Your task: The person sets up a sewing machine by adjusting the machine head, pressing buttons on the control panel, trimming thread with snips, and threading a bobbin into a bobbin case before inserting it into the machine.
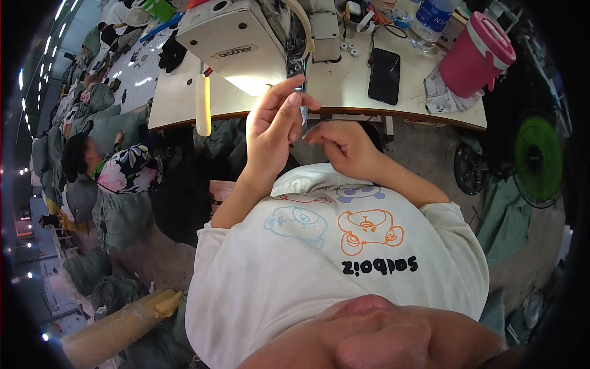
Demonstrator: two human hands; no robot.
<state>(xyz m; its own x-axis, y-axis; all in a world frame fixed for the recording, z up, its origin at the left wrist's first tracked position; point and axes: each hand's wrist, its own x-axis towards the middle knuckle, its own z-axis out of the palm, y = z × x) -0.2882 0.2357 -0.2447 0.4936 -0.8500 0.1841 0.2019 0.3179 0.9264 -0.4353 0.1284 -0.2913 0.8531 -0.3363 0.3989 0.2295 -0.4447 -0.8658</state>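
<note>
A person in a white printed T-shirt sits at a sewing table point(344, 98), both bare hands raised at its near edge. The left hand point(273, 120) lifts before the needle end of a white sewing machine point(230, 43), forefinger stretched out and thumb raised, the other fingers bent (whether a fine thread lies between them, one cannot tell). The right hand point(350, 146) hangs just beside it, lower and nearer the chest, fingers curled inward; what, if anything, they grip is hidden. The machine stands on the table directly beyond the hands, its lamp lighting the work surface beneath. To its right lie a black phone point(385, 77) and, farther over, a pink lidded jug point(470, 61) resting on a white cloth point(439, 92), with a clear bottle point(430, 27) behind. A green fan point(538, 160) stands off to the right. At left, among heaped grey-green bundles point(120, 218), a co-worker point(126, 169) in a floral top sits well apart from the table.
</note>
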